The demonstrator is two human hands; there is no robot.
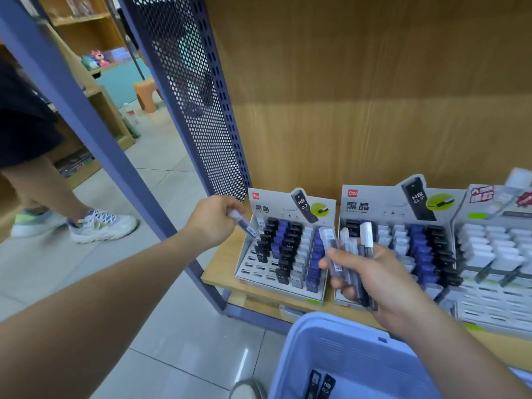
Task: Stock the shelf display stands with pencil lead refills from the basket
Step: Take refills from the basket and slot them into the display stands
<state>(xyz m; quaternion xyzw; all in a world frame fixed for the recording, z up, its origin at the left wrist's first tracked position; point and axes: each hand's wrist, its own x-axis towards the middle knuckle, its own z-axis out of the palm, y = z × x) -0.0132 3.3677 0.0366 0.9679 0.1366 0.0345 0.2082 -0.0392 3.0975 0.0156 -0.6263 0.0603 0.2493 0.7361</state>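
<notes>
Retail aisle with a tiled floor (172,326). A low wooden shelf (221,269) with a wood-grain back panel (359,96) carries three cardboard stands side by side. The reference object is the left display stand (276,207), which has rows of black, blue and pale refills seated in its slots and open slots showing at its front left. On the left hand (213,220), the fingertips and thumb pinch a single refill (244,224), clear-bodied with a white cap. It is held tilted just above the upper left corner of the left display stand and is not seated in any slot. On the right hand (374,275), the fingers are curled round a bundle of refills (349,254) with the white caps upward and the thumb pressed across the front. The bundle is held in front of the right edge of the left display stand. The number of pieces in it cannot be determined. The middle display stand (374,205) sits just to the right of the left display stand and is similarly filled. The right display stand (495,254), beyond it, holds mostly white items. A pale blue basket (345,355) is below and in front of the left display stand, off the shelf, with two black refills (321,384) marked HB 0.7 visible inside. A perforated metal panel (198,96) rises behind and to the left of the left display stand. Well to its left, on the floor, are another person's sneakers (100,226).
</notes>
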